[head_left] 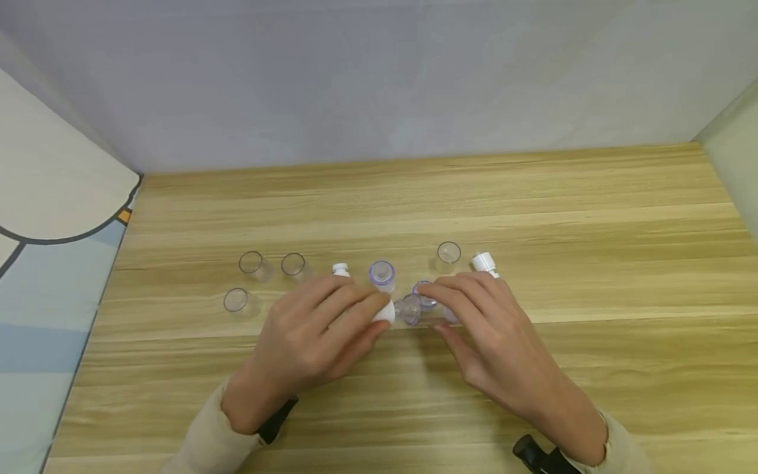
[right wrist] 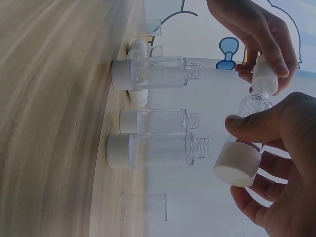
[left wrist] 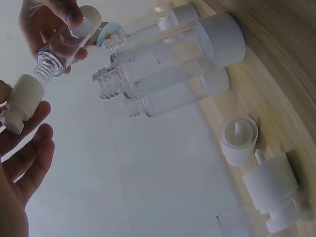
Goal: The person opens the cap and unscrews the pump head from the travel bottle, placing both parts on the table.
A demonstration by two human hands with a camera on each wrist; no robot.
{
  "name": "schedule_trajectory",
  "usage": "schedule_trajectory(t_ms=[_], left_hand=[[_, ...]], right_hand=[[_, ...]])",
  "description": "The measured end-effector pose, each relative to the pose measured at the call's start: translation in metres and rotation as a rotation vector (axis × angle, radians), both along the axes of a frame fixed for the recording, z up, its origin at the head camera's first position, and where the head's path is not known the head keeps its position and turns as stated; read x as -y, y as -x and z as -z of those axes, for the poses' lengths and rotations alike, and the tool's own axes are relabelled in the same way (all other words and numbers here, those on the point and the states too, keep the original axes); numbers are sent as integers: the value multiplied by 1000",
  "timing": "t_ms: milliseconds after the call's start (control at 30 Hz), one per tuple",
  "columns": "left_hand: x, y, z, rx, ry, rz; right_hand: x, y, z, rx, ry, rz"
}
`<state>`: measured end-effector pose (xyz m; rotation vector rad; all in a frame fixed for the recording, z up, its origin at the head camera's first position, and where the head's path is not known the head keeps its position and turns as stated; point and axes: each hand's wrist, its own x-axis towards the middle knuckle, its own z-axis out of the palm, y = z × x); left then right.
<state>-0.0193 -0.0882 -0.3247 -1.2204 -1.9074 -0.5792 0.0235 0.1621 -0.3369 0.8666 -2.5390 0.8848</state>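
Observation:
My left hand (head_left: 322, 329) pinches a white pump cap (left wrist: 25, 96) between thumb and fingers. In my right hand (head_left: 497, 342) is a clear bottle (right wrist: 238, 164) with a white base, held tilted so its threaded neck points at the cap. Neck and cap meet, or nearly so, between the two hands; how far the cap sits over the threads I cannot tell. Several similar clear bottles (left wrist: 163, 57) with white bases stand upright just beyond the hands, their threaded necks bare. In the head view the hands partly hide these bottles.
Clear cylindrical covers stand on the wooden table (head_left: 379, 210), a few at the left (head_left: 251, 262) and one (head_left: 449, 252) at the right. White pump caps lie behind the hands, one (head_left: 484, 262) at the right and another (head_left: 340, 268) behind the left hand. A pale wall (head_left: 379, 85) rises at the back.

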Motion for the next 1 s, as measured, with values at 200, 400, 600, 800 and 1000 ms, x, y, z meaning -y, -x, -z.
schedule_trajectory(t_ms=[200,400,600,800,1000], left_hand=[[5,-3,-2,132,-101,61],[11,-6,-1,194,-161,65],[17,-9,4,219,-194,15],[27,-14,11,274,-192,-57],[36,-20,18,346,-170,-119]], right_hand=[[-2,-1,1,19,3,5],[-2,-1,2,27,12,9],[-2,-1,3,33,29,15],[-3,-1,3,46,35,26],[-3,-2,4,60,46,31]])
